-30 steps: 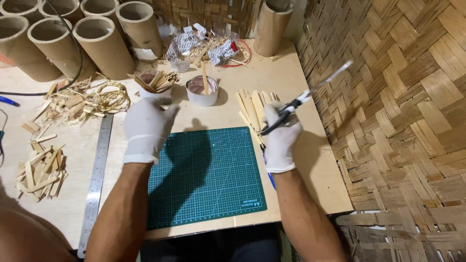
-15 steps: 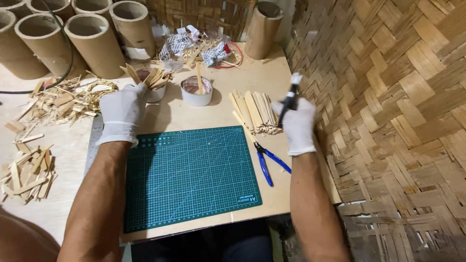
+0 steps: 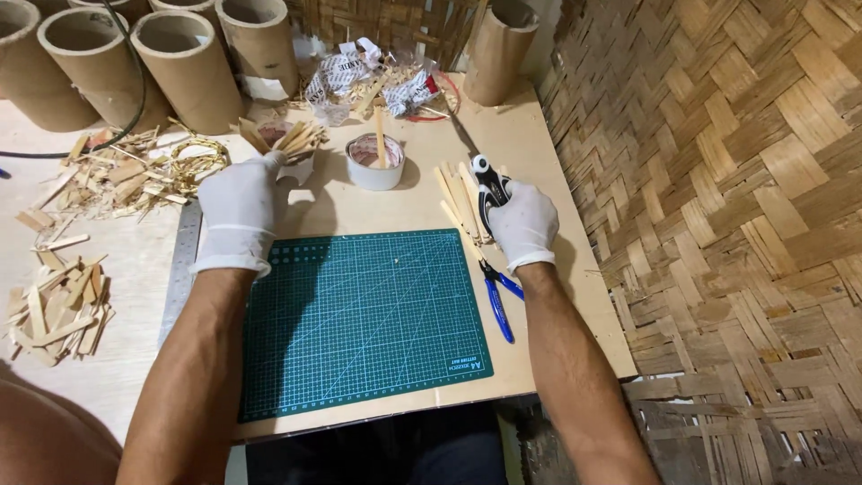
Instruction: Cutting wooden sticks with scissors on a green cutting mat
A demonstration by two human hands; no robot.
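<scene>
Both my hands wear white gloves and rest over a pale wooden counter (image 3: 557,296). My right hand (image 3: 523,223) has its grip closed around a black-and-white handled tool (image 3: 489,184), which points away from me, its tip over a loose row of flat bamboo strips (image 3: 456,199) lying just right of the mat's far corner. My left hand (image 3: 241,211) lies palm down at the far left corner of a green cutting mat (image 3: 359,319), fingers loosely together and pinching nothing, its fingertips touching a small container stuffed with bamboo sticks (image 3: 289,144). Blue-handled pliers (image 3: 496,296) lie on the counter against the mat's right edge, just beside my right wrist. A small white cup with one upright stick (image 3: 375,163) stands between my hands, farther back. A metal ruler (image 3: 180,269) runs along the mat's left side. Heaps of bamboo offcuts (image 3: 63,301) lie at far left. Cardboard tubes (image 3: 184,67) stand along the back.
</scene>
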